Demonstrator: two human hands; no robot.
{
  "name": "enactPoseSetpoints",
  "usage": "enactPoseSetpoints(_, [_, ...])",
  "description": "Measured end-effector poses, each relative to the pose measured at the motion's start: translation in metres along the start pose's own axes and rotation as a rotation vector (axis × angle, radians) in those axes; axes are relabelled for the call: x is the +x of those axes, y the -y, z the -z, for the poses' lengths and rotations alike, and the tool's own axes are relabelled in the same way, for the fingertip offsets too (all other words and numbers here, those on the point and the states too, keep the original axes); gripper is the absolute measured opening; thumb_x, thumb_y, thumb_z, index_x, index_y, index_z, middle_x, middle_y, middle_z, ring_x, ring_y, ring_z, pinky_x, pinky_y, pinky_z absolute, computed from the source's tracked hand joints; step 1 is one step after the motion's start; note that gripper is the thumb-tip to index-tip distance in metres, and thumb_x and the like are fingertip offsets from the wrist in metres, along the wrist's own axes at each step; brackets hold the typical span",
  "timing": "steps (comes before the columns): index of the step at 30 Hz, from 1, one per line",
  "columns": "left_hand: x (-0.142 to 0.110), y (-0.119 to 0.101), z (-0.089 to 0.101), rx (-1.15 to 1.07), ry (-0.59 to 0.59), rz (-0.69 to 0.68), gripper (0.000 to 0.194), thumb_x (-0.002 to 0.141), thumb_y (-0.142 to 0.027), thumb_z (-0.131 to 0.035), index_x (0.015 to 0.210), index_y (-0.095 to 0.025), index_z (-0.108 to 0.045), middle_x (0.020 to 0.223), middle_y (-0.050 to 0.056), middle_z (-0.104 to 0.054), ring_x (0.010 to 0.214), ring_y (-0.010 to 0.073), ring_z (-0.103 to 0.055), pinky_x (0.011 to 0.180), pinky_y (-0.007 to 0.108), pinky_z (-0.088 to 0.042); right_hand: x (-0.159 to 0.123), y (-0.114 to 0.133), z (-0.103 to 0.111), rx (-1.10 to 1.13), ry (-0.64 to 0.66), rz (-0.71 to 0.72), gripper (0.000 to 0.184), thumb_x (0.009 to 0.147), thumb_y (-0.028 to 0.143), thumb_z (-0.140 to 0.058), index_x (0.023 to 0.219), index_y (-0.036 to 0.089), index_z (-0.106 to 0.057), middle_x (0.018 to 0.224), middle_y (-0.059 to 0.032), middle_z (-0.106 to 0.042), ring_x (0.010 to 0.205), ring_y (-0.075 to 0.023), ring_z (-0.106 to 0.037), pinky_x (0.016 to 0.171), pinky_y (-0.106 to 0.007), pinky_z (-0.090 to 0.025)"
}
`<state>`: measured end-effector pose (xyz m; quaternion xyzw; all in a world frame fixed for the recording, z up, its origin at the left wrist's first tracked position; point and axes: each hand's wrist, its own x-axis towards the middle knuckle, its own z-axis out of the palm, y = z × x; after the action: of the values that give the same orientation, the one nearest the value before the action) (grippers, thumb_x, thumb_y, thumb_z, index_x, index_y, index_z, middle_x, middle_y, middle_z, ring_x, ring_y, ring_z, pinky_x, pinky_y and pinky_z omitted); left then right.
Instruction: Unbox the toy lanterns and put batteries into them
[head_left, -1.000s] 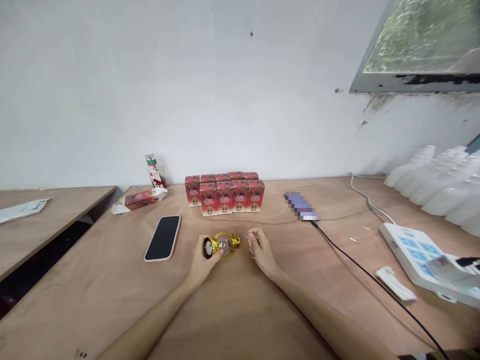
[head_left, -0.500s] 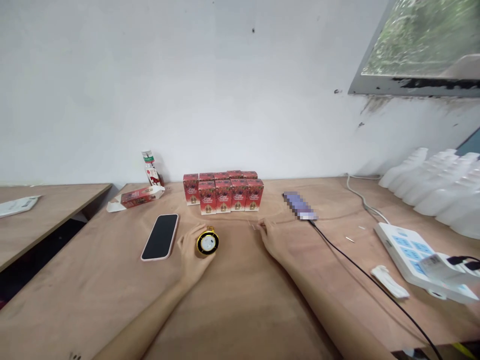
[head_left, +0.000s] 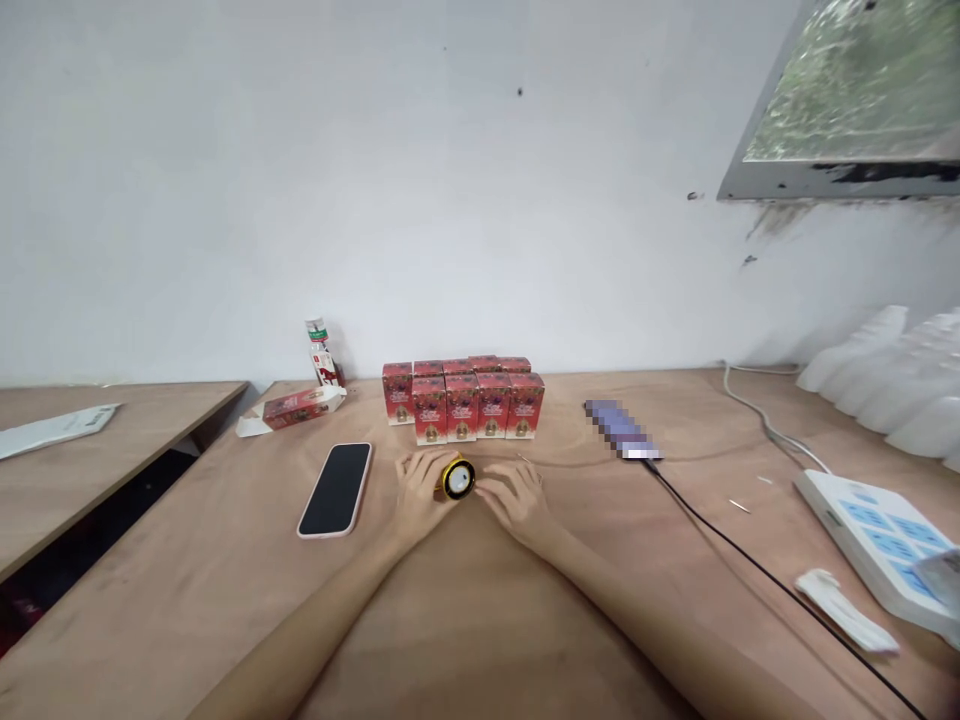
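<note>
My left hand (head_left: 424, 490) is closed around a small round gold-and-black object (head_left: 458, 480), tilted so that a white disc in its dark end faces me. Its exact kind does not show. My right hand (head_left: 517, 500) is at the right of this object, with bent fingers apart and their tips close to its rim; whether they touch it I cannot tell. A thin pale piece (head_left: 523, 458) shows just behind the right hand, too small to name. Red printed boxes (head_left: 491, 405) stand in two rows beyond both hands.
A pink-edged phone (head_left: 336, 490) lies left of my left hand. Behind it are an opened red box (head_left: 300, 408) and a bottle (head_left: 324, 355). To the right lie a second phone (head_left: 621, 430) with a black cable, a white cloth (head_left: 844, 610), a power strip (head_left: 877, 545) and white bottles (head_left: 892, 375).
My right hand has come left toward the round object, its fingers loosening from a pinch. The object has turned in my left hand. The whole view has shifted slightly.
</note>
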<state>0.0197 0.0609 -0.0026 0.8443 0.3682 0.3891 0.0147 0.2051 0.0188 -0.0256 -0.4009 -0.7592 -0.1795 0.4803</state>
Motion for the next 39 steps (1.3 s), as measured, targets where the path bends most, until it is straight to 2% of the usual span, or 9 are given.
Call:
enactPoseSetpoints(6, [-0.006,0.0,-0.004,0.042,0.018,-0.052,0.039,0.074,-0.019,-0.062,0.113,-0.022,-0.059,0.107,0.008,-0.067,0.103,0.0249,-0.055,0.086,0.035,-0.029,0.011,0.002,-0.011,0.009,0.023,0.147,0.022,0.093,0.018,-0.045,0.086,0.025,-0.064,0.084,-0.0036,-0.068,0.08,-0.0164,-0.059,0.073,-0.032,-0.04])
enactPoseSetpoints(9, [-0.006,0.0,-0.005,0.063,0.01,-0.062,0.038,0.074,-0.022,-0.063,0.112,-0.022,-0.059,0.106,0.008,-0.067,0.099,0.0247,-0.055,0.084,0.035,-0.029,0.01,0.002,-0.014,0.017,0.042,0.152,0.022,0.094,0.018,-0.042,0.084,0.023,-0.062,0.081,-0.0036,-0.068,0.075,-0.016,-0.059,0.071,-0.032,-0.04])
enactPoseSetpoints(12, [-0.005,0.002,-0.006,0.091,-0.014,-0.049,0.034,0.074,-0.026,-0.065,0.107,-0.021,-0.06,0.101,0.007,-0.068,0.093,0.0243,-0.055,0.08,0.035,-0.029,0.006,-0.001,-0.017,0.007,0.031,0.08,0.025,0.095,0.02,-0.036,0.082,0.021,-0.058,0.081,-0.0053,-0.067,0.073,-0.0164,-0.059,0.07,-0.032,-0.041])
enactPoseSetpoints(17, [-0.006,0.008,-0.005,0.145,-0.071,-0.014,0.031,0.074,-0.024,-0.064,0.104,-0.019,-0.058,0.097,0.008,-0.066,0.09,0.0249,-0.054,0.074,0.034,-0.03,-0.002,-0.015,-0.009,-0.049,0.03,-0.141,0.028,0.096,0.022,-0.03,0.082,0.02,-0.054,0.078,-0.0081,-0.065,0.073,-0.0195,-0.059,0.069,-0.033,-0.041])
enactPoseSetpoints(21, [-0.006,0.009,-0.004,0.148,-0.086,-0.017,0.032,0.075,-0.027,-0.063,0.105,-0.018,-0.056,0.098,0.008,-0.065,0.091,0.0249,-0.054,0.075,0.034,-0.031,-0.012,-0.028,0.008,-0.1,0.114,-0.288,0.032,0.096,0.033,-0.031,0.075,0.021,-0.053,0.071,-0.0075,-0.064,0.067,-0.0208,-0.059,0.064,-0.032,-0.041])
enactPoseSetpoints(25, [-0.005,0.007,-0.005,0.127,-0.105,-0.024,0.032,0.077,-0.029,-0.061,0.106,-0.018,-0.055,0.099,0.008,-0.064,0.091,0.0246,-0.053,0.075,0.034,-0.032,-0.023,-0.034,0.022,-0.147,0.206,-0.398,0.031,0.095,0.035,-0.03,0.08,0.02,-0.053,0.063,-0.0032,-0.065,0.05,-0.0165,-0.058,0.049,-0.025,-0.037])
enactPoseSetpoints(29, [-0.005,0.006,-0.006,0.12,-0.123,-0.034,0.03,0.078,-0.029,-0.061,0.106,-0.018,-0.055,0.097,0.007,-0.065,0.09,0.0238,-0.054,0.074,0.033,-0.032,-0.029,-0.037,0.026,-0.194,0.277,-0.429,0.025,0.092,0.032,-0.035,0.079,0.021,-0.054,0.06,-0.0022,-0.066,0.043,-0.0169,-0.058,0.044,-0.025,-0.032])
enactPoseSetpoints(39, [-0.004,0.008,-0.009,0.135,-0.126,-0.059,0.029,0.078,-0.03,-0.062,0.103,-0.017,-0.055,0.097,0.007,-0.066,0.088,0.0233,-0.053,0.074,0.033,-0.033,-0.016,-0.048,0.002,-0.203,0.312,-0.346,0.019,0.091,0.024,-0.038,0.081,0.02,-0.054,0.07,-0.005,-0.068,0.061,-0.0183,-0.064,0.054,-0.025,-0.04])
